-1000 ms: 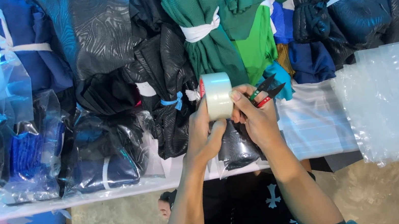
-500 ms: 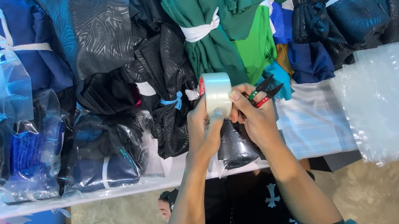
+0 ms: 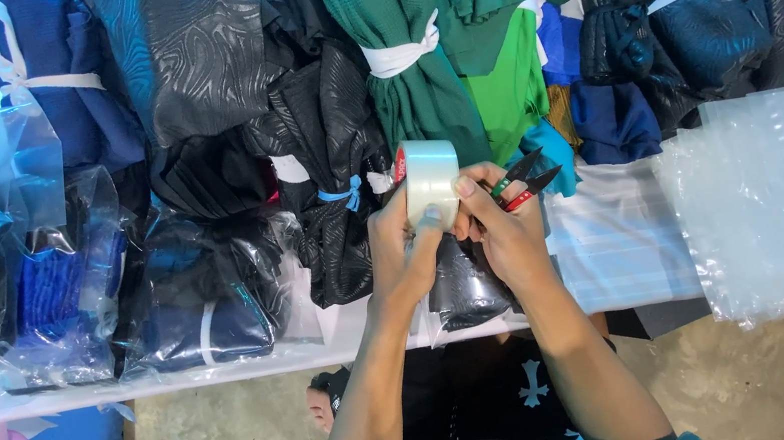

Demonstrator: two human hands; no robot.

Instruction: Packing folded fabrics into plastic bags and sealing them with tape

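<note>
Left hand (image 3: 403,249) closed around the roll of clear tape (image 3: 430,182), thumb pressed on its face, roll held upright at fingertip height. Right hand (image 3: 504,225) also gripping: fingers curled on the roll's right edge, small thread snips (image 3: 521,184) pinched in the same hand, blades pointing up-right, away from the roll. Directly under both hands: a dark garment in a plastic bag (image 3: 461,286). Above the hands: tied bundles of green fabric (image 3: 417,65). Well right of the right hand: stack of clear plastic bags (image 3: 778,199).
</note>
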